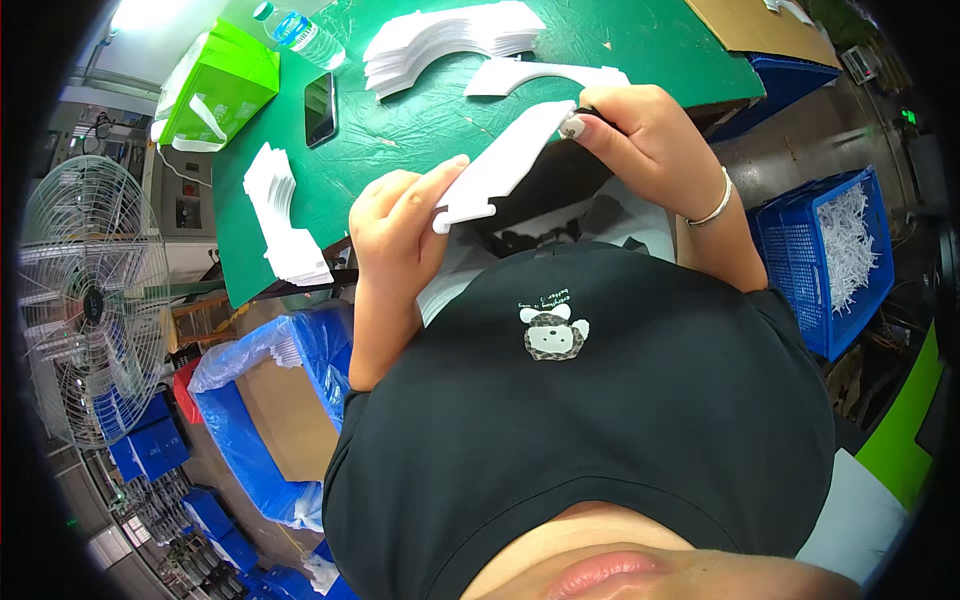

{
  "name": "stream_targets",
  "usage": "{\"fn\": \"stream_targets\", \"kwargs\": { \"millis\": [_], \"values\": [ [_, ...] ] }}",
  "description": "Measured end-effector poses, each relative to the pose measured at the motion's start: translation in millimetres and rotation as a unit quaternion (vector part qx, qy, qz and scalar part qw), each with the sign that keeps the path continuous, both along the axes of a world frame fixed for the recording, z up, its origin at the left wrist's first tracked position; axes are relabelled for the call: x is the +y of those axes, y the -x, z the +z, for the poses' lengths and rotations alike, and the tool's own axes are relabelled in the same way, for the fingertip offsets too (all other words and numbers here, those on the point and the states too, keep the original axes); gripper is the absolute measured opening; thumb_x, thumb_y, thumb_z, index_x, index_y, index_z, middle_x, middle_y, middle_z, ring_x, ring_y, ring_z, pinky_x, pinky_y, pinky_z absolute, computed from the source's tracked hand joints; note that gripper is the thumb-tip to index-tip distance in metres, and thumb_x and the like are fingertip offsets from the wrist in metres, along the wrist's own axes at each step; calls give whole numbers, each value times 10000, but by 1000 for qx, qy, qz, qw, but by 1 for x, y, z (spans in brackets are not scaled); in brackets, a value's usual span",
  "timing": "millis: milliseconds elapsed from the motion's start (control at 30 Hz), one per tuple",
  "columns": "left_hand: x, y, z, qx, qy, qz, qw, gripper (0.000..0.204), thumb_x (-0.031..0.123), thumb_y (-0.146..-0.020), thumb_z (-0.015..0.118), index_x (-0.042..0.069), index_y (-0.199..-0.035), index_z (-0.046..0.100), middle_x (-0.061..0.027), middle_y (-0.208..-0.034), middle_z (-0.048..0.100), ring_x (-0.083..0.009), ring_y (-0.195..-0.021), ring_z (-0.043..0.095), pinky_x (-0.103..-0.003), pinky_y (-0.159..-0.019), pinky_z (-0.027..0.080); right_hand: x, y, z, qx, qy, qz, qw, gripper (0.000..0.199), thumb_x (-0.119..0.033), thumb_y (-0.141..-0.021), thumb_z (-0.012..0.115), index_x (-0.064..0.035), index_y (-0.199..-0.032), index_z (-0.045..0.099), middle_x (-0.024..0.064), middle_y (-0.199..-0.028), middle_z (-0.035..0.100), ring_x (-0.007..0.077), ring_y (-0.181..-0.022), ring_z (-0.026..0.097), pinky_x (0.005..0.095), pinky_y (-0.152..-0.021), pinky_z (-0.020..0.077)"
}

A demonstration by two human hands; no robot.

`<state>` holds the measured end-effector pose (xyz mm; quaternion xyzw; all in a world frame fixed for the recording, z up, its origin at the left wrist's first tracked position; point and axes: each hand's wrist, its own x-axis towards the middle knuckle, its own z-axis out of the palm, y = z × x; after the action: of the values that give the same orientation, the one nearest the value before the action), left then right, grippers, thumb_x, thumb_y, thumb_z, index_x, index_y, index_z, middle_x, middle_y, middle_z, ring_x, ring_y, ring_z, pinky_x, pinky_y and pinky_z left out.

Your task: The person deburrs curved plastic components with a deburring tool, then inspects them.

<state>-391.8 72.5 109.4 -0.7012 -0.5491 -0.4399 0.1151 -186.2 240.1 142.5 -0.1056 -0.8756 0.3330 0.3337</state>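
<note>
A curved white plastic panel [512, 160] is held up in front of my chest, tilted, with a small rod-like lip at its lower left end. My left hand [398, 220] is closed on that end, thumb and fingers pinching its edge. At the panel's upper right end, my right hand [645, 140] is closed, with its thumb against the panel. A small dark bit shows between its thumb and forefinger; its kind is hidden. Just beyond, on the green table [420, 135], lie a single white panel [540, 76] and a thick stack of similar panels [450, 42].
Another white stack [280, 215] lies at the table's left edge, near a phone [321, 110], a water bottle [300, 35] and a green bag [220, 85]. A plastic-lined blue bin [235, 410] and a fan [92, 300] stand left. A blue crate [825, 265] of white scraps stands right.
</note>
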Motion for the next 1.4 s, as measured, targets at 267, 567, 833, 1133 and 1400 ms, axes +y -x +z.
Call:
{"fn": "stream_targets", "kwargs": {
  "millis": [267,567,833,1133,1400],
  "values": [
    [3,8,-3,12,3,-5,1000,332,101,-706,639,25,-1024,701,-72,-703,610,-229,-591,565,-338,-567,443,4,-7,-6,-33,74,52,995,415,-295,-959,521,9,-680,477,106,-567,403,211,-536,396,344,-529,355],
    [3,3,-1,8,2,-18,1000,324,123,-713,639,16,-1014,696,-70,-679,600,-228,-565,555,-334,-554,433,-4,4,-12,52,104,8,993,364,-294,-933,560,10,-734,531,76,-609,486,157,-576,460,300,-557,391],
    [2,8,-5,2,-46,-53,998,278,163,-790,622,7,-1014,679,-80,-723,643,-218,-537,552,-329,-533,418,10,1,-31,39,127,-98,986,230,-195,-926,628,-44,-773,547,-76,-648,424,21,-576,337,207,-501,273],
    [-3,16,8,85,33,-7,996,327,110,-702,690,68,-1026,694,-43,-737,640,-224,-696,590,-323,-651,432,-7,3,-24,-32,492,148,857,241,-234,-944,583,-57,-780,579,-72,-620,436,6,-477,292,198,-427,229],
    [-11,32,-9,-126,-236,324,907,431,189,-948,527,-18,-1317,441,-144,-1316,493,-236,-1154,508,-373,-1002,364,-1,0,-66,126,635,268,713,104,-152,-972,501,-50,-952,510,-31,-662,373,42,-521,292,202,-461,233]
  ]
}}
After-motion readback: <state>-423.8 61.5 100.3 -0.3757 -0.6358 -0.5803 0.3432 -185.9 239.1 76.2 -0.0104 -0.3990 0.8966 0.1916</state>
